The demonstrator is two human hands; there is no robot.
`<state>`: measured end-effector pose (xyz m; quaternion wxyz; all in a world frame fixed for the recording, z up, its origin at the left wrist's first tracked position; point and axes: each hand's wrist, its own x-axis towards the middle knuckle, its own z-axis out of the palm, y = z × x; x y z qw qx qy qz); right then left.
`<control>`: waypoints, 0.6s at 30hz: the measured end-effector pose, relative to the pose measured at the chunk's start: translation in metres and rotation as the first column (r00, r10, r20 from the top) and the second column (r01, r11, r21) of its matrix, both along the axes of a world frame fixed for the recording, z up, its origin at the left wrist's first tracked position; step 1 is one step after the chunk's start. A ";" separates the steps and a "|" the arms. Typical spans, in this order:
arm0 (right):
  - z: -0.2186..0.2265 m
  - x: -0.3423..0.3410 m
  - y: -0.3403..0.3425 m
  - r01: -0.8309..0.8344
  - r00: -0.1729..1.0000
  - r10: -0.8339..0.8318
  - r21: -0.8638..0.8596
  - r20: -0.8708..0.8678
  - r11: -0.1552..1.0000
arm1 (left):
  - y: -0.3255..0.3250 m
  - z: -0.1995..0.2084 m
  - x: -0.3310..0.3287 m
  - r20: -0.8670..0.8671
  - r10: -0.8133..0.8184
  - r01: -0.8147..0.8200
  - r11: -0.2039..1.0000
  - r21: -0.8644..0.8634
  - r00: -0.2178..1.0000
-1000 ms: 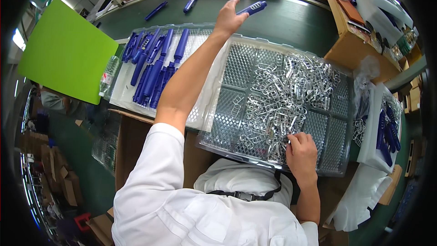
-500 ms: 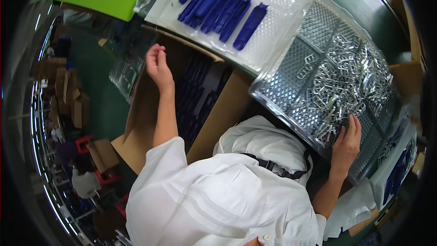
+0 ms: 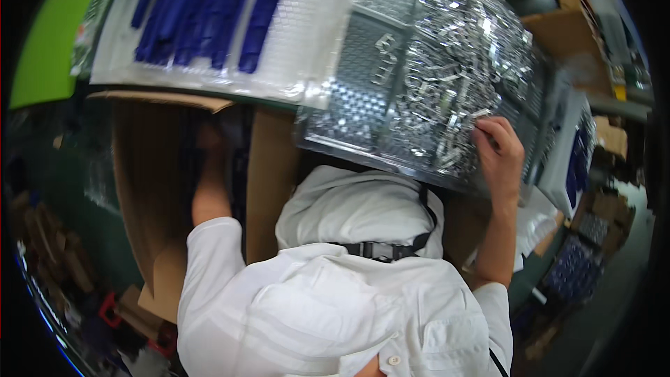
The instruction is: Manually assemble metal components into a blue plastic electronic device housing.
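My left hand (image 3: 209, 141) reaches down into a deep cardboard box (image 3: 269, 174), where dark blue strip-like parts (image 3: 241, 167) lie in shadow. Its fingers are lost in the dark. Over the near right part of a clear plastic tray (image 3: 342, 145), my right hand (image 3: 501, 157) has its fingers curled in a pinch. Shiny small metal clips (image 3: 447, 77) are heaped right by the fingertips, and whatever the pinch holds is too small to make out.
Several blue moulded strips (image 3: 262, 24) lie on a white textured sheet (image 3: 307, 49) left of the metal clips. A green surface (image 3: 42, 42) is at the far left. On the right stand another white tray with blue parts (image 3: 576, 160) and a cardboard box (image 3: 558, 35).
My left hand has gone from above the box's left side down inside it. The fingers of my right hand have curled together at the clips. My view has turned to the right.
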<state>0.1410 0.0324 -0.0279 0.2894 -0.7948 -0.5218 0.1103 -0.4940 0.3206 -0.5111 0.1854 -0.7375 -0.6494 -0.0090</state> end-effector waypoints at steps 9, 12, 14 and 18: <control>0.002 0.002 -0.030 0.360 0.760 -0.318 -0.041 -0.567 0.932 | 0.013 0.065 0.085 0.087 0.156 -0.067 0.774 -0.630 0.984; 0.000 0.008 -0.030 0.358 0.670 -0.278 -0.028 -0.688 0.933 | -0.004 0.083 0.070 0.275 0.064 0.065 0.898 -0.435 0.959; -0.001 0.013 -0.031 0.378 0.639 -0.295 -0.044 -0.711 0.925 | -0.024 0.096 0.060 0.414 0.125 0.056 0.915 -0.399 0.902; 0.014 0.020 -0.037 0.368 0.564 -0.342 -0.142 -0.752 0.919 | -0.064 0.151 0.054 0.809 0.240 0.009 0.957 -0.290 0.537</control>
